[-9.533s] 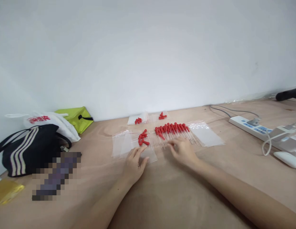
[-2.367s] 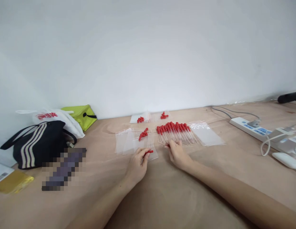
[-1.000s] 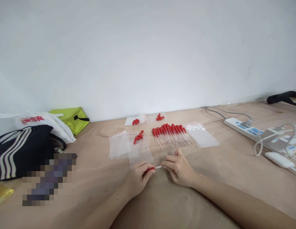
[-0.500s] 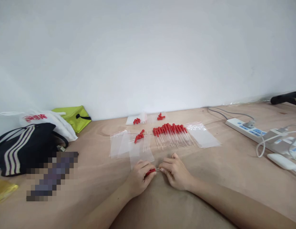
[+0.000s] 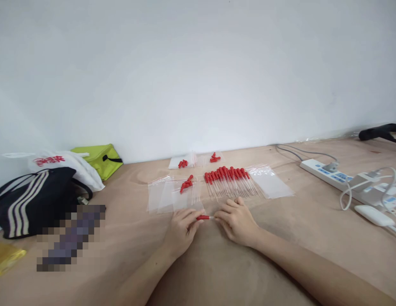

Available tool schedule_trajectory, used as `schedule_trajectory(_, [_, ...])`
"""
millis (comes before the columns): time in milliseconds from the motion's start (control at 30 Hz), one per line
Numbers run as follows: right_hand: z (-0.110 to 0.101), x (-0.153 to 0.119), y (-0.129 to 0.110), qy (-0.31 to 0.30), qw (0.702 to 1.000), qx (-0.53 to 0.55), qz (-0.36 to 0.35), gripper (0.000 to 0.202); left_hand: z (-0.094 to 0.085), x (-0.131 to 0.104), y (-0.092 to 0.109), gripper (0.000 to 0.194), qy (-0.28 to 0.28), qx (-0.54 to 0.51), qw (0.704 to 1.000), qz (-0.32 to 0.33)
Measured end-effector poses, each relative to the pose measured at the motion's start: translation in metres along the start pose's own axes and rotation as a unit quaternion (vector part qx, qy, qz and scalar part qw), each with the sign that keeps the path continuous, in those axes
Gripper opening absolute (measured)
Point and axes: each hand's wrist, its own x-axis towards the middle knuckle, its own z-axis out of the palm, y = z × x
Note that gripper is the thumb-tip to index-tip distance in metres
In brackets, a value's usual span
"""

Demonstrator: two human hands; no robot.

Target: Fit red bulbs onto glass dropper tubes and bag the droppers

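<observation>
Pinching a red bulb [image 5: 203,217], the left hand [image 5: 181,232] meets the right hand [image 5: 237,221], apparently gripping its clear tube [image 5: 211,217]; seating needs straight alignment.

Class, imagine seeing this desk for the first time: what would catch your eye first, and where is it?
Most likely the row of red-capped thin tubes, fanned out mid-table just beyond the hands. Next, the small red piece between the left hand and the right hand. At the far left, the lime-green bag stands out against the pale wall.
</observation>
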Motion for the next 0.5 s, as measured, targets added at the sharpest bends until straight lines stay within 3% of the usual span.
schedule_trajectory(100, [-0.001, 0.01, 0.013, 0.021, 0.993, 0.008, 0.113, 0.016, -0.003, 0.002, -0.009, 0.024, 0.068, 0.031, 0.996, -0.044])
schedule_trajectory(167, [0.0, 0.023, 0.024, 0.034, 0.976, 0.018, 0.215, 0.019, -0.003, 0.002, -0.014, 0.022, 0.075, 0.033, 0.993, -0.082])
schedule_trajectory(300, [0.009, 0.058, 0.042, 0.044, 0.939, 0.002, 0.342, 0.022, 0.0, 0.001, -0.018, 0.019, 0.019, 0.013, 0.992, -0.127])
schedule_trajectory(500, [0.026, 0.086, 0.048, 0.029, 0.912, -0.048, 0.406, 0.019, -0.001, 0.001, -0.014, 0.016, -0.031, 0.028, 0.991, -0.127])
